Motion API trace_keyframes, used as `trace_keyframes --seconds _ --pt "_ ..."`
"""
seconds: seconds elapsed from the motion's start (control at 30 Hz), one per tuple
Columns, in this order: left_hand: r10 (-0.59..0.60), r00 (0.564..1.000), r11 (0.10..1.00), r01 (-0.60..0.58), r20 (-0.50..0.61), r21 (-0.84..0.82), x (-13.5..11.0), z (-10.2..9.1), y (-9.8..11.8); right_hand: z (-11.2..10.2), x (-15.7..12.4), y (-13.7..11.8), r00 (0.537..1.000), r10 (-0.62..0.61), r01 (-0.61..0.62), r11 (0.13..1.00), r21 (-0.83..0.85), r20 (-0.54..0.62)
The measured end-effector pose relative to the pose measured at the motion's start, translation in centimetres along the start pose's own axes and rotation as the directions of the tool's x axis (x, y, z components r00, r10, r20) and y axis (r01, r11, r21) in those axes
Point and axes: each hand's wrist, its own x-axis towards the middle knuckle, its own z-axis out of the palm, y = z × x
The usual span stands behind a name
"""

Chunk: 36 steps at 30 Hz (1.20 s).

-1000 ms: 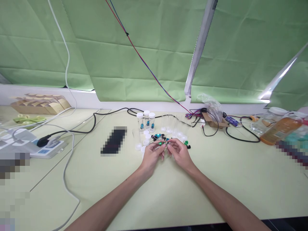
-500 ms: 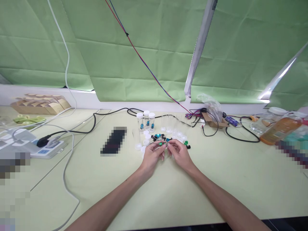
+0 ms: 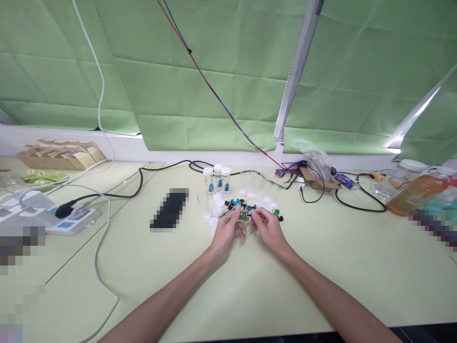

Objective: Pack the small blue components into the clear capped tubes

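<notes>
My left hand (image 3: 226,232) pinches a small green part (image 3: 243,215) on what looks like a thin metal rod. From the other side, the fingertips of my right hand (image 3: 268,229) close on its dark end, so both hands meet on the same piece. Just beyond my fingers lies a pile of small black and blue parts (image 3: 235,203). Three capped clear tubes (image 3: 219,181) stand behind it, each with a blue part inside. White caps (image 3: 217,210) lie left of the pile. An uncapped clear tube (image 3: 203,209) stands beside them. More clear tubes (image 3: 254,183) stand at the back right.
A black phone-like slab (image 3: 169,209), blurred, lies to the left. Farther left are a white power strip (image 3: 76,219) and its cables. A small cardboard box (image 3: 316,178) with a plastic bag sits at the back right, near a bottle of orange liquid (image 3: 416,190).
My fingertips have drawn slightly apart, and the green part with its dark end now shows between them. The tubes, caps and pile stay where they were.
</notes>
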Motion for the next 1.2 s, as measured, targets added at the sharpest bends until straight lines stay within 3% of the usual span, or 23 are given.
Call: trace_keyframes --seconds 0.13,0.53,0.87,1.2 --pt "-0.015 0.999 1.0 0.015 -0.041 0.005 0.21 -0.09 -0.25 0.01 0.02 -0.04 1.0 0.008 -0.008 1.0 -0.013 0.0" --pt "-0.008 1.0 0.995 0.008 0.001 -0.104 0.0 0.1 -0.12 -0.01 0.06 -0.01 1.0 0.015 -0.015 1.0 -0.021 -0.002" --pt "0.012 1.0 0.991 -0.014 -0.018 -0.135 -0.04 0.23 0.33 0.17 -0.02 0.55 1.0 -0.003 0.002 0.997 0.072 0.016" --pt "0.004 1.0 0.991 -0.006 -0.014 -0.134 -0.1 0.23 0.3 0.02 0.06 0.4 0.999 -0.029 0.029 1.0 -0.001 0.017"
